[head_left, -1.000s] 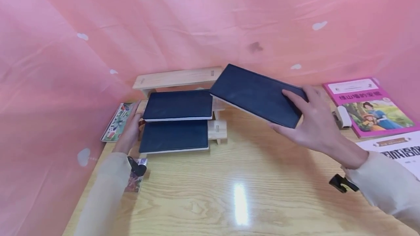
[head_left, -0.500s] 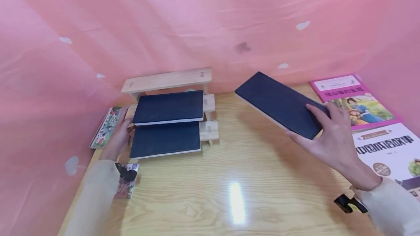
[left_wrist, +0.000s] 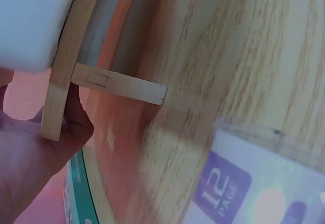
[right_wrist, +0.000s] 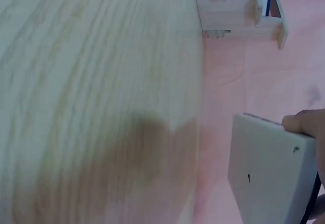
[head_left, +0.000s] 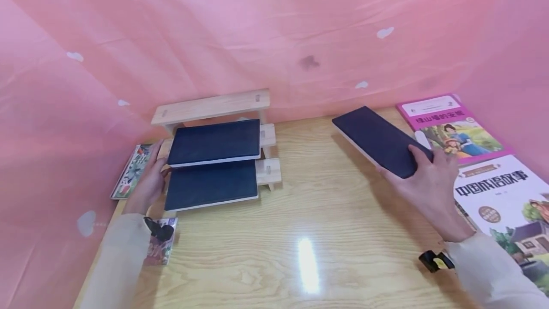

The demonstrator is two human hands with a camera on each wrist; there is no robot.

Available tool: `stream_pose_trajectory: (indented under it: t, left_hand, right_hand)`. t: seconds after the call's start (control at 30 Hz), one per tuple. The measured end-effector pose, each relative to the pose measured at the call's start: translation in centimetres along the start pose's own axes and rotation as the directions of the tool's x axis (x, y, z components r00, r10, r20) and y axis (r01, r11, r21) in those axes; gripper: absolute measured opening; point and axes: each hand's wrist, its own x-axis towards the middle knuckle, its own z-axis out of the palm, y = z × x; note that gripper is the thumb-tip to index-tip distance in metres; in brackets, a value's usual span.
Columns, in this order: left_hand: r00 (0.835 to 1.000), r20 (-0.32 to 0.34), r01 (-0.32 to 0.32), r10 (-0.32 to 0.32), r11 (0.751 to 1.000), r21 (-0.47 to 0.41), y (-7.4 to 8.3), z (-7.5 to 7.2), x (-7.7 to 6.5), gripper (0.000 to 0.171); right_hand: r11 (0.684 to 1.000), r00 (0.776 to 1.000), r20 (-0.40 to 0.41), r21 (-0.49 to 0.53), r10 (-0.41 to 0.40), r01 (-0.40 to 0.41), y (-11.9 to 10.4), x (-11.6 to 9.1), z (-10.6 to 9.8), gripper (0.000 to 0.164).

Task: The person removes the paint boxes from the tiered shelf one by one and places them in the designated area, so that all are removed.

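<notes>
A stepped wooden stand (head_left: 214, 108) stands at the back left. Two flat dark-blue panels with white edges rest on it, an upper panel (head_left: 214, 141) and a lower panel (head_left: 212, 186). My left hand (head_left: 147, 182) is at the stand's left side; in the left wrist view its thumb and fingers grip the end of a wooden slat (left_wrist: 66, 76). To the right, my right hand (head_left: 431, 190) holds a third dark-blue panel (head_left: 379, 139) by its near end, tilted above the table. Its pale underside (right_wrist: 269, 173) shows in the right wrist view.
A pink-covered book (head_left: 459, 132) and a white-covered book (head_left: 493, 194) lie at the right. A small white object (head_left: 422, 138) is by the pink book. Another booklet (head_left: 130, 170) lies left of the stand, and a small packet (head_left: 162, 247) beneath my left wrist.
My right hand has carried the third panel rightward and lower, away from the stand towards the books. My left hand keeps its grip on the stand. The head view has shifted slightly right.
</notes>
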Motion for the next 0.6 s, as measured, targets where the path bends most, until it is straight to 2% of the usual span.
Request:
stream_pose_trajectory:
  t: [0.13,0.6]
  left_hand:
    - [1.000,0.023,0.003,-0.003,1.000,0.012,0.1,-0.2,-0.2,0.049]
    - [1.000,0.021,0.020,-0.020,0.999,0.035,0.1,-0.2,-0.3,0.050]
  right_hand:
    - [0.996,0.994,0.069,-0.044,0.085,-0.082,-0.1,-0.1,0.5,0.086]
    - [0.956,0.961,0.123,-0.190,0.248,-0.223,0.7,1.7,2.7,0.097]
